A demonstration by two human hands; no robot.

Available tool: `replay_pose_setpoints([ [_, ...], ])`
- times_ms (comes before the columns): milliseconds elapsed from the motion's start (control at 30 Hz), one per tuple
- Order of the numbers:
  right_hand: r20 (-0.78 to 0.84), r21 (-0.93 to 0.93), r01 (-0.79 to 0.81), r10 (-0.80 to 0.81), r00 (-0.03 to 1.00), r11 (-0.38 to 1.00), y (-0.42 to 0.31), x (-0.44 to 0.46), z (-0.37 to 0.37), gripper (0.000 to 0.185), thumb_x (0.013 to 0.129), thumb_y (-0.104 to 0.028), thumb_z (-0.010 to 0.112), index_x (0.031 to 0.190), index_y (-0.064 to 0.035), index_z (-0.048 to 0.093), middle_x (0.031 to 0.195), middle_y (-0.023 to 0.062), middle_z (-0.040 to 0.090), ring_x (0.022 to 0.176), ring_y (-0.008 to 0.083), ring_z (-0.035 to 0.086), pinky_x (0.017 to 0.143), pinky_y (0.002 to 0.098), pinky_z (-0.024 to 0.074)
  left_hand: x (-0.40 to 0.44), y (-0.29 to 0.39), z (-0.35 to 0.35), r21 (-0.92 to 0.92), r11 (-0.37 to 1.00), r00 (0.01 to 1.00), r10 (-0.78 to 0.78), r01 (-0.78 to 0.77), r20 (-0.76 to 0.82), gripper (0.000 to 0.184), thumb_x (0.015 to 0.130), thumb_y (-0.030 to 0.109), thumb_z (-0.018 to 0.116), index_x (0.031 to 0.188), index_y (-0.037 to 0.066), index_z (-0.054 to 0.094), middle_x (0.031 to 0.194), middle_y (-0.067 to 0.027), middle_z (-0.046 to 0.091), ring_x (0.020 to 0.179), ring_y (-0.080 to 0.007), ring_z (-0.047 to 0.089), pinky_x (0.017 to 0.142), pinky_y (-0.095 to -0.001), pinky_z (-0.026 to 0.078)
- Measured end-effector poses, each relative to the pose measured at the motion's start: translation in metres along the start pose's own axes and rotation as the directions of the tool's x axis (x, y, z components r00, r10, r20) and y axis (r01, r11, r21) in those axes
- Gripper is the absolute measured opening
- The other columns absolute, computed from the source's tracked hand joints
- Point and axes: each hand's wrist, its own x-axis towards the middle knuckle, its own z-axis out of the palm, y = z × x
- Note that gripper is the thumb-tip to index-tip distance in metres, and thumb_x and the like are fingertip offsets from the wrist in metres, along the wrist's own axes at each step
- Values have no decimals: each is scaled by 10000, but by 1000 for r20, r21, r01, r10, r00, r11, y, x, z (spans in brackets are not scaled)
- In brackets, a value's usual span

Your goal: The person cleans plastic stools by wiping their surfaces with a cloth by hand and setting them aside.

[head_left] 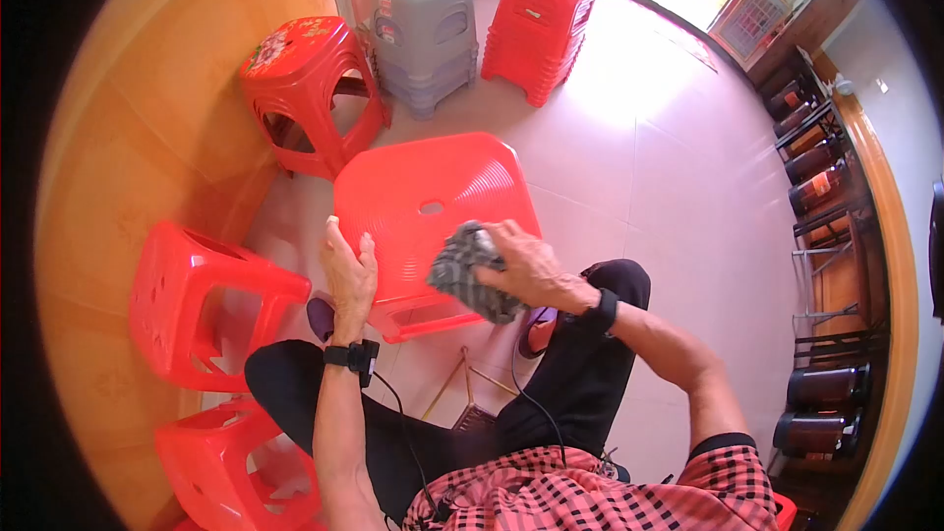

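Observation:
A red plastic stool [452, 172] with a small slot in its ringed seat stands in front of my knees. My right hand [526, 264] grips a crumpled grey patterned cloth [460, 265] over the seat's near right part. At the left edge of the same stool is my left hand [349, 270], its thumb and fingers apart, with nothing in it; whether it touches the edge is hard to tell.
Two red stools [177, 305] [211, 462] lie or lean at the left. Behind are a red flowered stool [300, 44], a grey stool stack [423, 25] and a red stack [539, 29]. Dark jars [826, 385] line the right side.

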Motion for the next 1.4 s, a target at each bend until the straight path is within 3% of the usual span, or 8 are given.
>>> replay_pose_setpoints([
  [100, -131, -53, -110, 103, 986, 992, 35, -19, -26, 584, 780, -351, 646, 1239, -34, 474, 1142, 228, 534, 1023, 396, 560, 858, 460, 466, -14, 16, 9, 57, 996, 996, -65, 62, 68, 564, 870, 200, 579, 1313, -50, 336, 1196, -284, 498, 1069, -438, 491, 924, -457, 396],
  [233, -389, -25, -188, 164, 907, 982, 80, 15, -27, 510, 810, -343, 632, 1179, -16, 501, 1067, 242, 570, 1007, 414, 565, 849, 475, 458, -7, 5, 10, 28, 999, 999, 36, -35, -33, 546, 882, 185, 560, 1318, -57, 335, 1190, -284, 504, 1066, -428, 501, 918, -449, 409],
  [667, -365, -116, -466, 399, 841, 877, 55, 181, -20, 563, 838, -443, 570, 1158, 13, 490, 1147, 242, 537, 1050, 411, 563, 876, 493, 466, -10, -1, 9, -19, 1000, 999, -25, 24, -41, 561, 878, 166, 543, 1345, -54, 324, 1175, -285, 509, 1055, -420, 510, 910, -446, 414],
  [1000, -198, -43, 142, -147, 969, 989, -69, 232, 97, 515, 766, -385, 667, 1091, -20, 505, 1041, 239, 538, 942, 427, 589, 792, 487, 494, -13, 1, 9, -68, 992, 993, -108, 105, -47, 527, 834, 22, 495, 1319, -90, 322, 1066, -304, 519, 984, -443, 512, 836, -463, 411],
  [1067, -28, 9, 363, -362, 932, 932, -78, 224, 103, 519, 754, -387, 676, 1094, -31, 511, 1040, 240, 541, 956, 430, 574, 798, 488, 482, -16, 1, 11, -106, 980, 985, -173, 170, -23, 523, 830, 26, 498, 1310, -91, 328, 1053, -302, 519, 978, -444, 513, 833, -470, 408],
  [1233, -24, -3, 261, -261, 965, 965, -61, 221, 76, 533, 772, -399, 654, 1132, -31, 516, 1085, 232, 545, 1007, 409, 553, 839, 473, 464, -12, 5, 4, -90, 959, 963, -264, 267, 53, 462, 851, 21, 454, 1282, -81, 325, 1102, -323, 511, 1042, -475, 496, 899, -465, 390],
  [1333, -200, -90, 125, -140, 970, 988, -19, 215, 51, 544, 791, -402, 633, 1171, -33, 508, 1112, 222, 541, 1033, 398, 549, 860, 468, 460, -15, -4, 16, -155, 974, 983, -173, 163, -56, 528, 833, 57, 510, 1309, -80, 327, 1126, -320, 518, 1060, -453, 503, 914, -467, 401],
  [1400, -297, -119, 24, -59, 953, 993, 17, 201, 28, 548, 803, -410, 618, 1185, -34, 503, 1122, 218, 537, 1048, 391, 546, 871, 465, 458, -13, 7, 9, -164, 947, 960, -280, 276, -3, 519, 845, 68, 498, 1313, -73, 325, 1185, -316, 504, 1107, -450, 488, 952, -456, 392],
])
